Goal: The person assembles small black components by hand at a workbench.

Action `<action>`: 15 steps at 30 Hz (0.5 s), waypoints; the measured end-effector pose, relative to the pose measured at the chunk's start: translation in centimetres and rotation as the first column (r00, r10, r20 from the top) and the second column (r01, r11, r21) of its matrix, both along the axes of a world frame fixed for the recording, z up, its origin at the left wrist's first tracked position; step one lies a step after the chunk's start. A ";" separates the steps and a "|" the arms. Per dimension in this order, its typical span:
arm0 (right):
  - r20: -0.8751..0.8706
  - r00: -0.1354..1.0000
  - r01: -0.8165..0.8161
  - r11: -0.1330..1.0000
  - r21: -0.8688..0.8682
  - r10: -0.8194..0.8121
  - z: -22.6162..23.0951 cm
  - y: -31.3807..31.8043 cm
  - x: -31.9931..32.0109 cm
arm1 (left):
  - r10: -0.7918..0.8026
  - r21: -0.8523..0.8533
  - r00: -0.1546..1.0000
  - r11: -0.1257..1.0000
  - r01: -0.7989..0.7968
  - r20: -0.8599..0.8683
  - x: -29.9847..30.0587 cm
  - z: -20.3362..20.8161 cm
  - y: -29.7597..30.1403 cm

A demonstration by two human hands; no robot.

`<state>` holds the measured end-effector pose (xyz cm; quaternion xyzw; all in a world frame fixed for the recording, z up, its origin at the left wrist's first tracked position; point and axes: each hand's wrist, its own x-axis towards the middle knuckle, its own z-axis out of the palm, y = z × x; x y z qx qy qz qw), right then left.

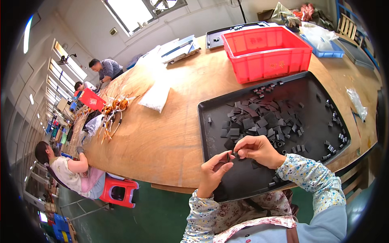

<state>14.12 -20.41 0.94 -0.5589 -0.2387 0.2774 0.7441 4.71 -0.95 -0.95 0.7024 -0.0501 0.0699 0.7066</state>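
Note:
Both hands meet over the near edge of a black tray (214, 109). My left hand (214, 170) pinches a small dark piece between thumb and fingers; my right hand (259, 152) closes its fingertips on the same spot. The fingers cover most of that piece. Just beyond them lies a loose pile of flat black pieces (259, 121), mostly squarish. Small black rolled tubes (332, 148) lie in groups along the tray's right side, with more tubes (265, 89) at its far edge. A single tube (210, 120) stands apart near the left rim.
A red plastic bin (267, 65) stands against the tray's far side, with a blue tray (329, 52) beyond it. Clear plastic bag (356, 103) lies at right. White packet (156, 97), wired orange coils (115, 106) and papers (178, 50) are leftward. Co-workers sit along the table; one uses a red stool (119, 190).

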 end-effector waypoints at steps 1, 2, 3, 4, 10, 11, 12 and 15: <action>0.020 1.000 0.006 1.000 0.001 -0.006 0.0 -0.1 0.1 | 0.001 0.000 1.000 1.000 -0.001 0.001 0.0 0.0 0.0; 0.021 1.000 0.005 1.000 0.001 -0.005 -0.2 -0.1 0.2 | -0.005 -0.026 1.000 1.000 0.005 -0.014 -0.1 -0.1 0.1; 0.077 0.997 0.011 1.000 0.023 -0.013 -0.6 0.0 0.2 | -0.012 -0.051 1.000 0.999 0.011 -0.028 -0.1 -0.1 0.1; 0.132 0.991 0.015 0.999 0.045 -0.021 -0.8 0.1 0.2 | -0.010 -0.051 1.000 0.999 0.009 -0.028 -0.2 -0.1 0.1; 0.733 0.680 0.118 0.987 -0.106 -0.002 1.1 0.4 -0.8 | -0.001 -0.095 0.999 0.996 -0.004 -0.047 -0.3 0.1 0.2; 0.734 0.679 0.117 0.988 -0.105 -0.002 0.9 0.4 -0.8 | -0.004 -0.109 0.998 0.994 -0.003 -0.056 -0.3 0.2 0.2; 0.761 0.648 0.104 0.986 -0.127 0.030 0.6 0.4 -0.7 | -0.006 -0.123 0.998 0.992 -0.002 -0.064 -0.2 0.2 0.2; 0.775 0.629 0.088 0.986 -0.140 0.054 0.3 0.5 -0.7 | 0.010 -0.155 0.998 0.988 -0.020 -0.066 -0.3 0.3 0.3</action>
